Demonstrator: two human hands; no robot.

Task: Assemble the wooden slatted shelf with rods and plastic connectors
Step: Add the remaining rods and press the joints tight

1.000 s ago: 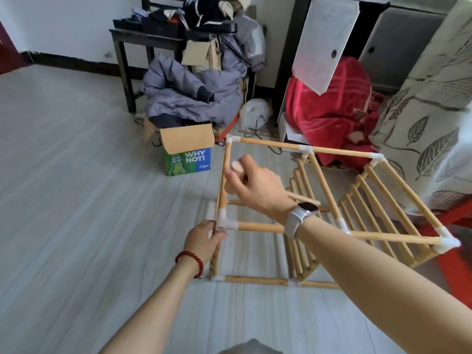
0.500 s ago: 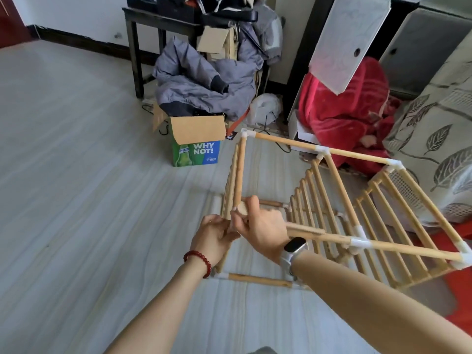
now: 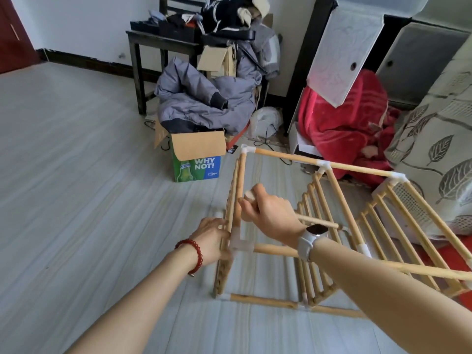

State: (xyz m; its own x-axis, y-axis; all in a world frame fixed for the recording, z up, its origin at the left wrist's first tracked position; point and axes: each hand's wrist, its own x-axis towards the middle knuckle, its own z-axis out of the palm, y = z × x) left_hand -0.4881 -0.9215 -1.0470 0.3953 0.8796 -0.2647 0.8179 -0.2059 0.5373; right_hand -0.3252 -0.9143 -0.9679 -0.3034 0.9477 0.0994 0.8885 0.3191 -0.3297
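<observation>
The shelf frame lies tipped on the floor, its slatted panels standing on edge between long rods joined by white plastic connectors.

Left hand: fingers curled against the near end slatted panel, just beside the near corner connector. It appears to be gripping the panel's edge, though motion blur here makes the exact hold uncertain.

Right hand: clenched into a fist, raised just above the upright rod that runs into the corner connector. A pale rounded shape shows at the top of the fist; whether it is a held part or the thumb cannot be determined.

Step in hand, as judged: seating the rod fully into the corner connector.

Procedure:
1. Brace the panel firmly with the left hand, so the frame does not slide on the floor.
2. Strike or press along the rod's axis, not across it.
3. Keep the left fingers apart from the joint.
4. Check that the rod end sits flush in the connector sleeve.
</observation>
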